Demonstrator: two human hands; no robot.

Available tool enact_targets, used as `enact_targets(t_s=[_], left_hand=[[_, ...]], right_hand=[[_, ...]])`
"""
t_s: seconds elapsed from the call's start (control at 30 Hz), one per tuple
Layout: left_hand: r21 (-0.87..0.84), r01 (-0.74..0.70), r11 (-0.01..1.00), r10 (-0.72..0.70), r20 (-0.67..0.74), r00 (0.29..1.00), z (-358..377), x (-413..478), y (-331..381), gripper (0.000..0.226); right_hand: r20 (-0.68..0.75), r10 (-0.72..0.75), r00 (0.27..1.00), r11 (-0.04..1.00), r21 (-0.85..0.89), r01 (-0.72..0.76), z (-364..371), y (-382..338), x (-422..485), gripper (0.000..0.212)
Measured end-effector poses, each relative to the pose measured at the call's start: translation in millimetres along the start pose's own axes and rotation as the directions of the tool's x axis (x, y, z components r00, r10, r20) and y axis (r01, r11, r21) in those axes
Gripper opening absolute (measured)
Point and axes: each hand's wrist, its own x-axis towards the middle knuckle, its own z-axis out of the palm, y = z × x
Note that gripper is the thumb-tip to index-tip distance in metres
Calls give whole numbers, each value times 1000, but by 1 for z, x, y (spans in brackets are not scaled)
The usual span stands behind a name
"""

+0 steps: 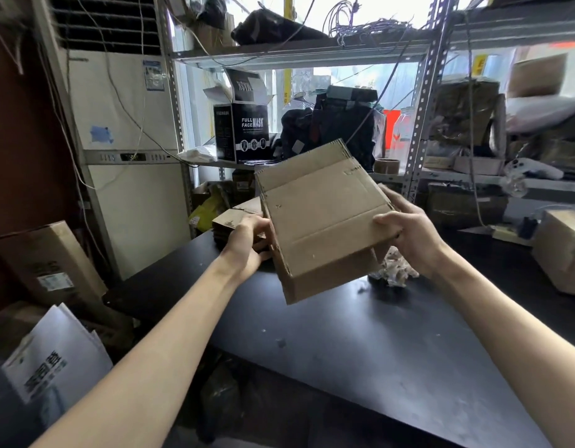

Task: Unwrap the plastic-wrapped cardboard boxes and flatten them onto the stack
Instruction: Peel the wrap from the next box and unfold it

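Head view, looking down over two bare forearms at a black tabletop (pixel 376 350) in a crowded storeroom. At the far left a long brown carton (pixel 50 263) leans near the wall, with white printed sheets (pixel 59 354) lying nearer the camera below it. Behind them stands a tall cream air conditioner (pixel 124 124). To its right, metal shelving (pixel 418 124) runs across the back; a black box printed "FULL FACE MASK" (pixel 244 130) sits on a shelf with its lid flaps open.

On the far left part of the tabletop lies a low stack of flattened cardboard (pixel 229 219). Just in front of it, the left hand (pixel 247 240) holds the left edge of a brown cardboard box (pixel 325 221), its fingers curled behind that edge. The box is in the middle of the scene, raised above the tabletop and tilted so that its broad face turns toward the camera, with one narrow side showing below. The right hand (pixel 405 237) grips the box's right edge, thumb pressed on the broad face and fingers wrapped round behind.

Below the right hand, a crumpled wad of clear plastic wrap (pixel 396 270) lies on the tabletop. Farther back a roll of tape (pixel 387 165) rests on a shelf. At the right edge another brown box (pixel 561 250) sits on the tabletop.
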Motion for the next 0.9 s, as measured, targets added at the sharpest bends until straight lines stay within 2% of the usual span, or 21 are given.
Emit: enact_targets(t_s=[0.07, 0.1, 0.17, 0.23, 0.33, 0.4, 0.47, 0.5, 0.57, 0.63, 0.73, 0.8, 0.9], left_hand=[[-130, -3, 991, -4, -59, 998, -3, 1, 4, 27], [-193, -10, 981, -9, -96, 995, -5, 2, 5, 27], [-291, -11, 957, -39, -165, 986, -10, 5, 9, 26], [-314, 2, 949, -56, -163, 985, -12, 5, 12, 25], [-218, 24, 976, -41, -70, 997, -9, 2, 16, 24], [-74, 34, 997, -34, 1, 999, -7, 0, 18, 13], [98, 25, 995, -32, 63, 997, -6, 0, 16, 42], [162, 13, 987, -26, 80, 996, -4, -1, 14, 56], [251, -16, 968, -10, 101, 995, -1, -5, 12, 74], [284, -43, 958, 14, 102, 995, -1, -2, 8, 93], [274, -64, 960, 39, 97, 995, 0, 0, 10, 100], [267, -57, 962, 28, 112, 993, 0, -1, 15, 91], [301, -58, 952, 21, 124, 992, 0, -3, 19, 84]], right_hand=[[26, -7, 1000, 998, -69, 9, -5, 0, 0, 69], [15, -5, 1000, 993, -116, 7, -6, 0, 0, 66], [-35, 5, 999, 994, -113, -9, -4, 0, 1, 40], [-94, 38, 995, 999, -11, -39, -2, 0, 3, 12], [-150, 108, 983, 994, -5, -110, 1, -2, 5, 23], [-146, 141, 979, 983, -97, -156, 3, -4, 5, 50], [-123, 160, 979, 973, -148, -178, 7, -6, 3, 83], [-119, 155, 981, 969, -174, -174, 8, -7, 2, 91], [-121, 117, 986, 948, -283, -147, 11, -7, 2, 84], [-109, 93, 990, 931, -344, -125, 15, -7, 2, 67], [-97, 97, 991, 925, -360, -126, 18, -8, 3, 55], [-69, 124, 990, 947, -291, -139, 17, -9, 2, 47], [-35, 202, 979, 978, 58, -200, 16, -9, -1, 32]])
